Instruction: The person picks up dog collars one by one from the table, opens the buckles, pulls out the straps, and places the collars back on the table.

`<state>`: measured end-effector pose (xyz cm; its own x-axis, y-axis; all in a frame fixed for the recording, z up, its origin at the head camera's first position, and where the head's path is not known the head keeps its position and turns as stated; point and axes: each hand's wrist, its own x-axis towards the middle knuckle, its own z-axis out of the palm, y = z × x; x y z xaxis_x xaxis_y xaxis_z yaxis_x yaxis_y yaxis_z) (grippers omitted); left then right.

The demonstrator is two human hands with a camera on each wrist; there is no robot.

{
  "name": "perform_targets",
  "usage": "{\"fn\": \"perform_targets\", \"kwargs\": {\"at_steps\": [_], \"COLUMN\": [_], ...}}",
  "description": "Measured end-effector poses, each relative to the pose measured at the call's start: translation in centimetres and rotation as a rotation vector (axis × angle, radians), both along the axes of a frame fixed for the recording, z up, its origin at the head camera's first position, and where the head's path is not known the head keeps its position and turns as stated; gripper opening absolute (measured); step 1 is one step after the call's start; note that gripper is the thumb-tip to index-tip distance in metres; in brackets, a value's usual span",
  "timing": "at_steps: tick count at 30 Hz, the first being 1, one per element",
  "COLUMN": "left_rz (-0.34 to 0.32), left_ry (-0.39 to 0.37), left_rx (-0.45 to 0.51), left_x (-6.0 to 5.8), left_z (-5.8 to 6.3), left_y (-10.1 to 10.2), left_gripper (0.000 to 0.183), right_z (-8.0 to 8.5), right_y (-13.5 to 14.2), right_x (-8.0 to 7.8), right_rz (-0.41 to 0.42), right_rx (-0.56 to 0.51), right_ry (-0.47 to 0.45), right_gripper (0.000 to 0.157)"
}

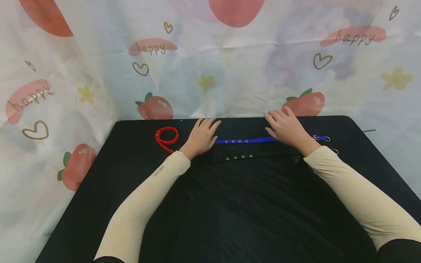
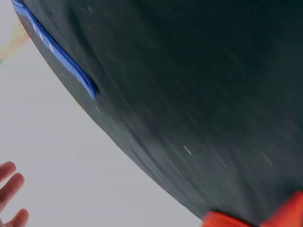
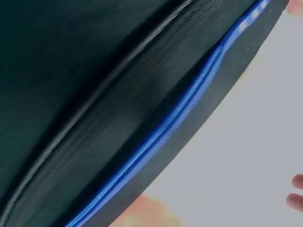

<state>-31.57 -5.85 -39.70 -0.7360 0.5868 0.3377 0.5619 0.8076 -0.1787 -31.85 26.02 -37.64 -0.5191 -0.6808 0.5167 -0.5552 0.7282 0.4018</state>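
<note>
A blue collar [image 1: 253,140] with metal eyelets lies stretched out near the table's far edge. Its buckle and ring [image 1: 323,138] are at the right end. My left hand [image 1: 201,138] is over its left end with fingers extended; in the left wrist view those fingertips [image 2: 10,189] show apart from the collar. Fingers spread, my right hand [image 1: 285,128] is above the collar's right part, hiding a stretch of it. Just nearer lies a black collar [image 1: 239,157] with eyelets, hard to make out against the cloth. Left of my left hand, a red collar [image 1: 168,141] is curled into a loop.
A black cloth [image 1: 243,212] covers the table, with folds across its front part. Behind and to the left hangs a printed curtain [image 1: 230,73] with fruit and hearts, close to the table's far edge.
</note>
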Motion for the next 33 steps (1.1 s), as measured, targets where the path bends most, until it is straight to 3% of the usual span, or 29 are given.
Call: {"fn": "perform_targets", "kwargs": {"at_steps": [14, 22, 28, 33], "left_rz": [0.065, 0.056, 0.048, 0.071], "left_ry": [0.04, 0.046, -0.013, -0.111], "left_rx": [0.011, 0.002, -0.058, -0.121], "left_x": [0.7, 1.0, 0.6, 0.0], "left_z": [0.7, 0.4, -0.4, -1.1], "left_y": [-9.2, -14.6, -17.5, -18.9], "left_gripper": [0.053, 0.046, 0.041, 0.041], "right_z": [-0.2, -1.1, -1.5, -2.0], "right_y": [-11.6, -16.6, -20.2, -23.5], "right_x": [-1.4, -1.9, -2.4, -2.9], "right_rz": [0.101, 0.148, 0.171, 0.197], "right_rx": [0.049, 0.103, 0.129, 0.174], "right_ry": [-0.029, -0.061, -0.148, -0.242], "right_gripper": [0.048, 0.047, 0.044, 0.043]}}
